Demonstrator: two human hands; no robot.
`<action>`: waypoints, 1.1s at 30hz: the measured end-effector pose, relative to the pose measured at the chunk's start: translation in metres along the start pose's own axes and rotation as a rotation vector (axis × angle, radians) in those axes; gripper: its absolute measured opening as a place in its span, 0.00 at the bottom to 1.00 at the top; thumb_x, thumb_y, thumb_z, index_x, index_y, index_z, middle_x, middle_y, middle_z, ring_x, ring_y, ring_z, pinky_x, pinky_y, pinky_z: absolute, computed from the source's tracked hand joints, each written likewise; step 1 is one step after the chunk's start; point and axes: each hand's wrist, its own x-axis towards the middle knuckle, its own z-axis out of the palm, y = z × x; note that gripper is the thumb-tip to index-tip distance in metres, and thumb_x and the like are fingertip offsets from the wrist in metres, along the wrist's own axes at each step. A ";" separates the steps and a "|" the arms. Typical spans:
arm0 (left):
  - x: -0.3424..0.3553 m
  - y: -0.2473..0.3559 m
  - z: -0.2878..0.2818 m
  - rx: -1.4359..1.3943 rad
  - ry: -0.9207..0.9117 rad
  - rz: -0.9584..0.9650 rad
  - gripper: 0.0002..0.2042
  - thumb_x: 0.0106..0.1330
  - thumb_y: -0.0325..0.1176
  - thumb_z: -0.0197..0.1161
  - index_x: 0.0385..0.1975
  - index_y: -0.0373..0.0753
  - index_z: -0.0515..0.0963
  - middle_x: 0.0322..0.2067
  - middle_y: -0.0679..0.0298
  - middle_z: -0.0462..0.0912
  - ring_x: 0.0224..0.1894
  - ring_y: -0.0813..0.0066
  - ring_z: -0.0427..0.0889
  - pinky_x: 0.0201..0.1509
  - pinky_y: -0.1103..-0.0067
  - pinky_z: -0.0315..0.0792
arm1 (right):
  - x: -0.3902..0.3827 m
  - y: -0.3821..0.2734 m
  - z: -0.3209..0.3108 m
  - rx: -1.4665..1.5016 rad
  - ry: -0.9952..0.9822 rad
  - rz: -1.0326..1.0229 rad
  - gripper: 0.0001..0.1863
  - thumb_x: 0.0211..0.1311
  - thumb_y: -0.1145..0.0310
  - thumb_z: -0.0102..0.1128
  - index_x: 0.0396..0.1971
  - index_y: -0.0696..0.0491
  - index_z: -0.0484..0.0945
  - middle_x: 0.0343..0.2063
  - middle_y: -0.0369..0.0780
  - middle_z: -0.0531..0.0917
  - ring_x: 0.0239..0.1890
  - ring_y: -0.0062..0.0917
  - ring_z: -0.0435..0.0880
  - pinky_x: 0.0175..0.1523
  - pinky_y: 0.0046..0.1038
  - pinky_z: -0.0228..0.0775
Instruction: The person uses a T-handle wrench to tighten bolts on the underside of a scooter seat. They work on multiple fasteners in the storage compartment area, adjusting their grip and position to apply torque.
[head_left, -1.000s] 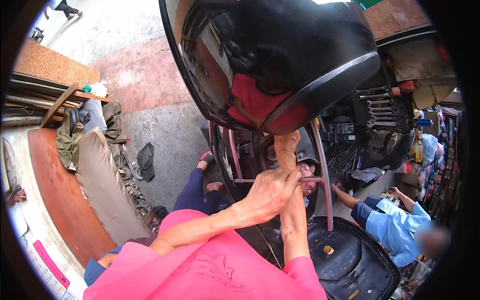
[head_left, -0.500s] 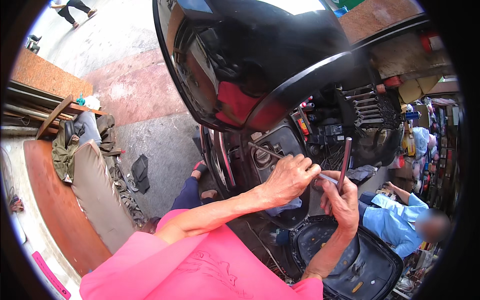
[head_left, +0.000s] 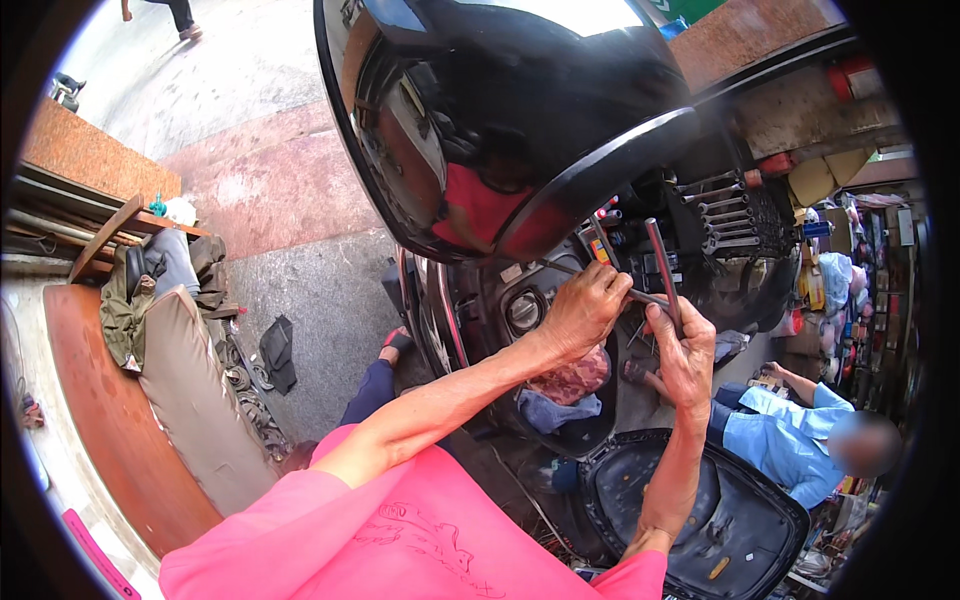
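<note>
My left hand (head_left: 588, 312) is closed round a thin grey metal rod (head_left: 648, 297), whose far end sticks out past the knuckles. My right hand (head_left: 684, 352) grips the lower end of a thicker, dark metal tube (head_left: 662, 262) that stands nearly upright. Rod and tube meet at my right fingers; whether they are joined there I cannot tell. Both hands are above an opened scooter body, with its round fuel cap (head_left: 525, 310) to the left. Below them lie a blue cloth (head_left: 558, 412) and a reddish patterned cloth (head_left: 575, 375).
A glossy black curved shell (head_left: 540, 110) rises beyond my hands. The upturned black seat (head_left: 690, 520) lies near right. Several wrenches (head_left: 733, 220) hang at the far right. A person in a light blue shirt (head_left: 775, 435) is close on the right; a padded bench (head_left: 190, 390) stands left.
Both hands have risen a little, away from me, with the rod and tube. The tube's top has shifted left and farther away. More of the cloths shows beneath my left hand.
</note>
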 end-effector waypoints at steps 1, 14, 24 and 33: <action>0.000 -0.001 0.000 0.010 -0.005 -0.015 0.10 0.61 0.26 0.66 0.41 0.37 0.75 0.35 0.58 0.78 0.41 0.56 0.80 0.40 0.65 0.77 | 0.002 0.001 0.000 -0.014 -0.006 -0.009 0.07 0.71 0.70 0.62 0.39 0.59 0.82 0.24 0.28 0.76 0.28 0.10 0.68 0.31 0.17 0.60; 0.000 -0.012 0.001 0.062 0.029 -0.009 0.11 0.60 0.29 0.65 0.39 0.36 0.74 0.33 0.57 0.77 0.41 0.58 0.81 0.37 0.67 0.79 | 0.021 -0.001 -0.004 -0.275 -0.088 -0.134 0.08 0.67 0.70 0.64 0.39 0.59 0.82 0.23 0.38 0.78 0.24 0.22 0.74 0.31 0.25 0.66; 0.006 -0.012 -0.003 0.060 0.077 -0.069 0.08 0.61 0.26 0.62 0.38 0.35 0.73 0.34 0.54 0.78 0.40 0.54 0.80 0.39 0.65 0.78 | 0.039 -0.053 -0.009 -0.932 -0.080 -0.590 0.16 0.57 0.72 0.68 0.45 0.59 0.82 0.39 0.46 0.83 0.46 0.41 0.80 0.53 0.38 0.69; 0.004 -0.007 -0.001 0.034 0.075 -0.099 0.07 0.63 0.24 0.62 0.38 0.36 0.72 0.33 0.55 0.78 0.39 0.55 0.80 0.39 0.65 0.76 | 0.031 -0.050 0.003 -0.599 0.100 -0.120 0.25 0.61 0.54 0.71 0.14 0.59 0.80 0.08 0.44 0.75 0.11 0.38 0.75 0.21 0.32 0.64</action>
